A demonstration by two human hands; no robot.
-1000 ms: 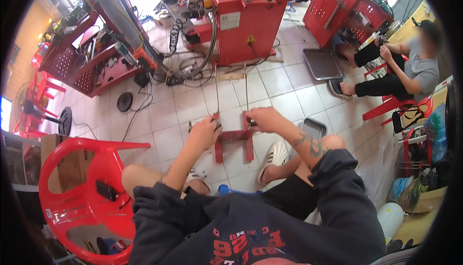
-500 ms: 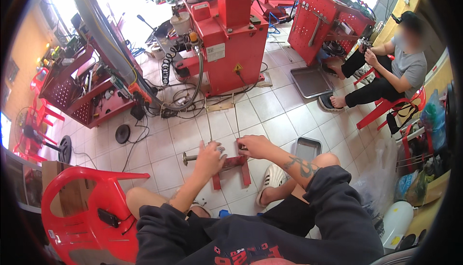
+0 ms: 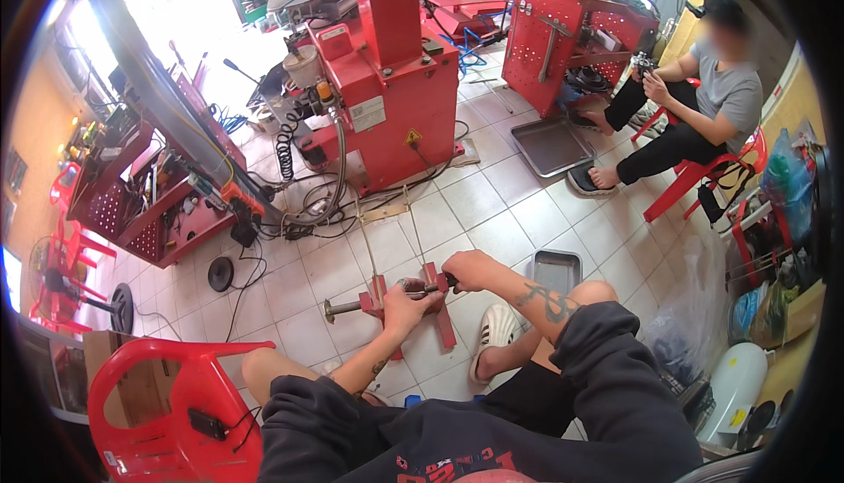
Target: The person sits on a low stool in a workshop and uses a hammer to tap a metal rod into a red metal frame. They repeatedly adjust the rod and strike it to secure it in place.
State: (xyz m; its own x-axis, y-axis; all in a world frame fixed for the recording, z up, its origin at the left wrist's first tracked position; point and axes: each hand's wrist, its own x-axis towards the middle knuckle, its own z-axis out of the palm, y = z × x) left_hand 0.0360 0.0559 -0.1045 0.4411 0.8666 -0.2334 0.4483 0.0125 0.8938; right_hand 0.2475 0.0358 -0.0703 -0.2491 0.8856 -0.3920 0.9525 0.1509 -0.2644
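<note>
Head view, right hand curled round dark piece, left hand outstretched, grip unclear

Jutting left from a low red metal frame: straight grey metal shaft, round-flanged at its outer end.

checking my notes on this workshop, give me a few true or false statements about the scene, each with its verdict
1. The left hand and right hand are at the red stand. True.
2. The flanged bar end is right of the stand. False: the flanged bar end is left of it.
3. A black object lies on the plastic chair. True.
4. The co-worker is standing. False: the co-worker is seated.
5. The small grey tray is on the floor. True.
</note>
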